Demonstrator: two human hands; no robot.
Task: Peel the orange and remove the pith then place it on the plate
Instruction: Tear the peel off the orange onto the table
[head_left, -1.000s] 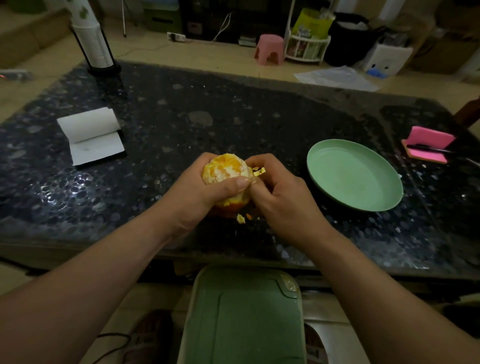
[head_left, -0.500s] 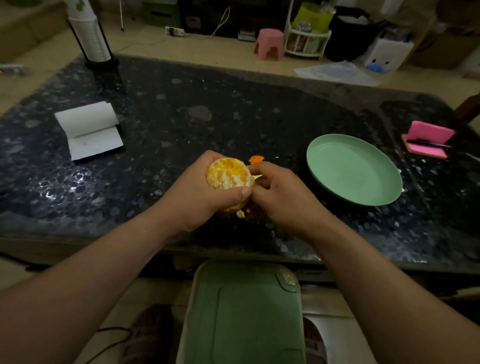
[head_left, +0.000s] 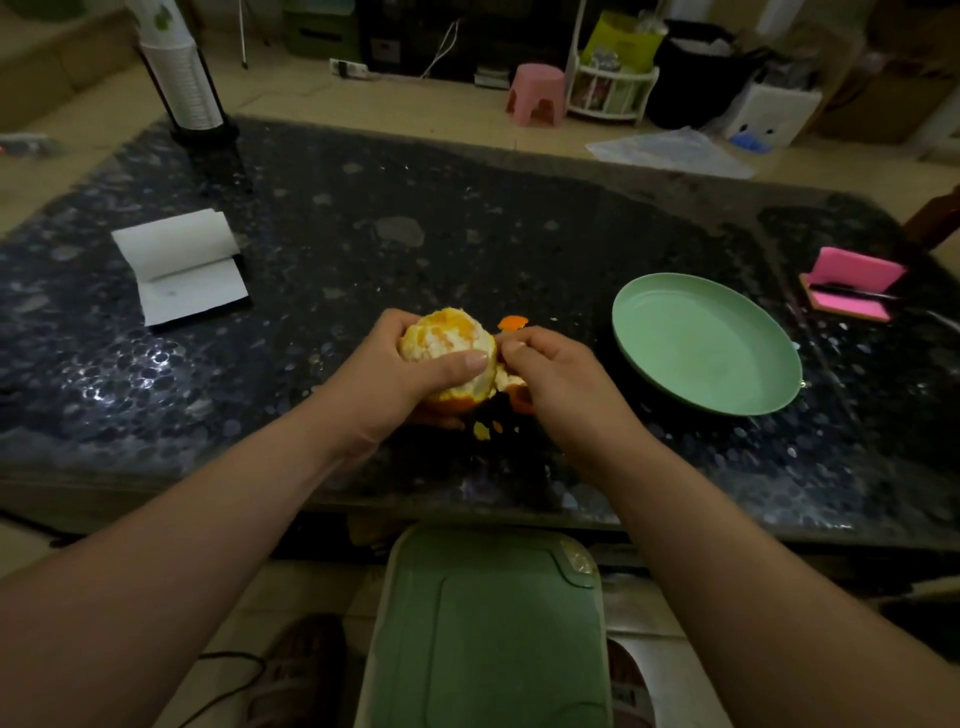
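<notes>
Your left hand wraps the partly peeled orange, thumb laid across its front, holding it above the table, left of the green plate. Your right hand, fingers curled, pinches a flap of peel at the orange's right side.

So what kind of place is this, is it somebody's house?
Probably a home living room: a dark speckled table on a tiled floor, with a pink plastic stool and a cluttered white storage rack behind it.

Pale green plate, orange-and-white orange, dark speckled table
</notes>
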